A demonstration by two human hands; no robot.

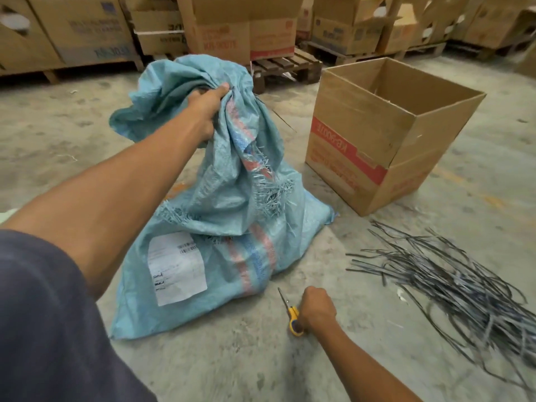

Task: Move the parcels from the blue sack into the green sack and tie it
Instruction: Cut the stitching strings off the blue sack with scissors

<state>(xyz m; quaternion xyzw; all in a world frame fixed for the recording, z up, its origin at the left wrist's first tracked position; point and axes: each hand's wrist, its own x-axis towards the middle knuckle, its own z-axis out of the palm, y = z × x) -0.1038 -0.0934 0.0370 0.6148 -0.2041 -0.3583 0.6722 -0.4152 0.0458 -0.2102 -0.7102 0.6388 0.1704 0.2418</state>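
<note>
L hand point(207, 111) has its grip clamped on the bunched neck of the blue sack point(232, 227), lifting the slack top clear of the floor point(87, 146). That prob. keeps the mouth gathered and taut so it can be cut or opened w/o the cloth flopping. The sack's lower half sits on the concrete, bulging, white label point(177, 266) facing the camera; parcels are hidden inside, so count unknown. The weave is frayed partway up.

R hand point(317, 309) is low, just off the sack's near corner, grip closed round the yellow handle of the scissors point(291, 313), blades pointing away along the floor. Judged as picking up or setting down; can't tell which.

An open box point(362, 146) stands beside the sack, R side, and a loose pile of dark strips point(452, 274) lies near, likely ties kept in reach for closing a sack. Green sack not in view. Task looks barely begun: nothing transferred yet.
</note>
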